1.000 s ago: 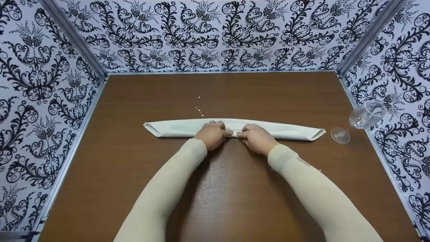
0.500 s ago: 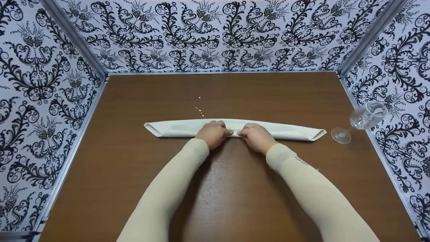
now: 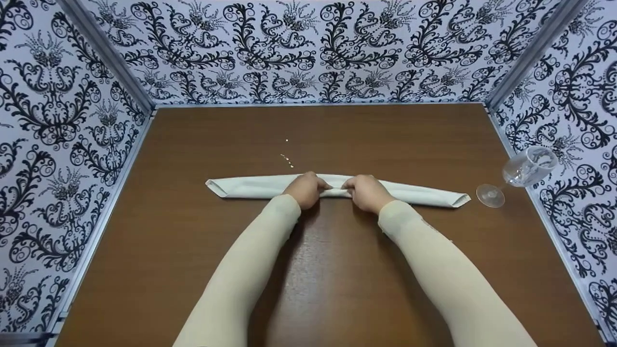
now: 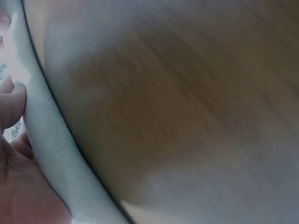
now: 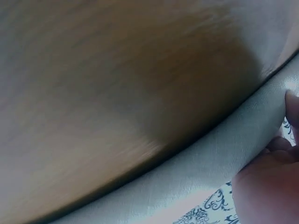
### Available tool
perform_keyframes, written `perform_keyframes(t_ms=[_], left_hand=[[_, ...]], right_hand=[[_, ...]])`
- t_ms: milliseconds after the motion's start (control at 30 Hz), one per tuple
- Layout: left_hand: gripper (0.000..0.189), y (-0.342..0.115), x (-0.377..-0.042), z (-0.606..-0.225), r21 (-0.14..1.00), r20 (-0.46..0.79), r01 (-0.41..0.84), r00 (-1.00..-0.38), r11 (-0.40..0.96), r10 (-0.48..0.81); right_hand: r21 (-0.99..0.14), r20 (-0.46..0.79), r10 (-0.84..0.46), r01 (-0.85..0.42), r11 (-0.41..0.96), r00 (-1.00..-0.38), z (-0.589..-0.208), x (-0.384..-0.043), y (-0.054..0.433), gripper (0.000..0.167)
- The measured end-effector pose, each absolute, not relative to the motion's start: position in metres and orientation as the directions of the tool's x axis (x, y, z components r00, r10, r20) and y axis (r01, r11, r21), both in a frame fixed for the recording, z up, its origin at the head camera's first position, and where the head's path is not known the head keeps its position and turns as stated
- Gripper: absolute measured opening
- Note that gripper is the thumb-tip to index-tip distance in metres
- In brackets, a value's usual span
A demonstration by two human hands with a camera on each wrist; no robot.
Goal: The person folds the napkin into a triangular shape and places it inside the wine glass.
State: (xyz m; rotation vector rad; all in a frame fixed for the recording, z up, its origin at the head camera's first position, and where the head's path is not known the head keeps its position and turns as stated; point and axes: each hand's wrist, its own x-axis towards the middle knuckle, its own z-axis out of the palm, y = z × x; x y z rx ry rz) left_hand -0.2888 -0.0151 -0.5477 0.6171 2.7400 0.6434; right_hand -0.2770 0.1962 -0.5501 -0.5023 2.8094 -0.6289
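Observation:
A long off-white cloth [image 3: 255, 187], folded into a narrow roll, lies crosswise on the brown table, its ends cut at a slant. My left hand [image 3: 304, 190] and right hand [image 3: 370, 193] pinch it near the middle, a short gap apart, thumbs on the near side. The left wrist view has the cloth [image 4: 56, 130] running down past the left hand [image 4: 28, 196], whose thumb presses on it. From the right wrist, the cloth [image 5: 210, 158] passes beside the right hand [image 5: 271, 186]. Most fingers are hidden behind the roll.
A stemmed wine glass [image 3: 528, 166] lies tipped on its side at the right, its foot [image 3: 490, 195] close to the cloth's right end. Small pale specks [image 3: 288, 160] dot the table [image 3: 193, 140] beyond the cloth. Patterned walls [image 3: 274, 53] stand at the back and sides.
The roll has become narrower, its far edge drawn towards me. My hands have moved slightly apart, and the fingers have curled further over the cloth. The glass stays put.

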Motion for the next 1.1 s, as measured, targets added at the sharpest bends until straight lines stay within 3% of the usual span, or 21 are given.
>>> perform_keyframes(t_ms=[133, 267, 633, 800, 1100], left_hand=[[0.025, -0.011, -0.29, -0.55, 0.445, -0.085, 0.37, -0.889, 0.815, 0.45], [0.022, -0.011, -0.29, -0.552, 0.394, -0.011, 0.483, -0.849, 0.782, 0.529], [0.051, -0.027, -0.285, -0.553, 0.299, -0.052, 0.647, -0.723, 0.702, 0.689], [0.052, -0.025, -0.285, -0.553, 0.261, -0.049, 0.662, -0.718, 0.702, 0.695], [0.047, -0.02, -0.282, -0.548, 0.249, -0.067, 0.632, -0.744, 0.734, 0.664]], right_hand=[[-0.386, -0.109, -0.336, -0.271, 0.882, -0.936, -0.55, -0.277, 0.195, 0.028], [-0.3, -0.057, -0.362, -0.33, 0.895, -0.93, -0.549, -0.272, 0.194, 0.027], [-0.165, 0.054, -0.57, -0.571, 0.805, -0.82, -0.554, -0.257, 0.208, 0.045], [-0.165, 0.023, -0.572, -0.568, 0.807, -0.82, -0.556, -0.254, 0.208, 0.038], [-0.114, -0.004, -0.578, -0.574, 0.811, -0.816, -0.559, -0.256, 0.208, 0.041]])
